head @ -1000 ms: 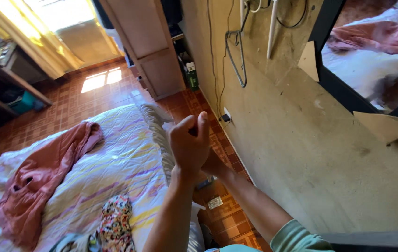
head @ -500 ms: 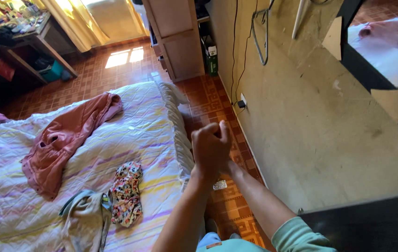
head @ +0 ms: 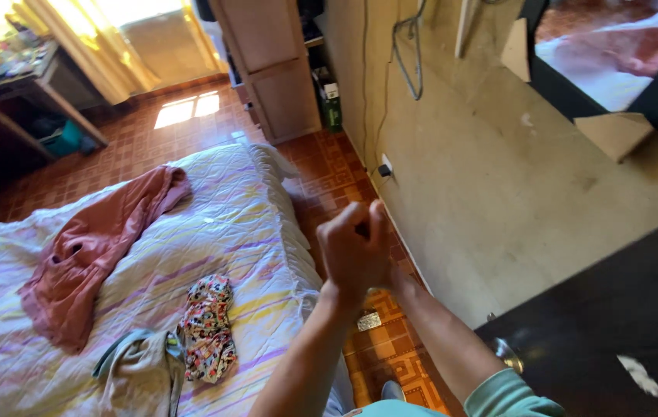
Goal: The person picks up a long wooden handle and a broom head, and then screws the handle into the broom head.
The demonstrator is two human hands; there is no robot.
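Bedroom: tiled floor [head: 329, 174], bed [head: 252, 232] as landmark.
On bed: pink garment [head: 89, 255], floral cloth [head: 207, 328], grey cloth [head: 140, 374].
Beside bed: left hand [head: 348, 255] and right hand [head: 379, 247] pressed together, empty, over floor.

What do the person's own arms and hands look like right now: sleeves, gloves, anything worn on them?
Both hands are bare: no gloves, rings or watch show on the left hand or on the little that shows of the right hand behind it. Both forearms are uncovered. A pale green sleeve covers the right upper arm at the bottom edge.
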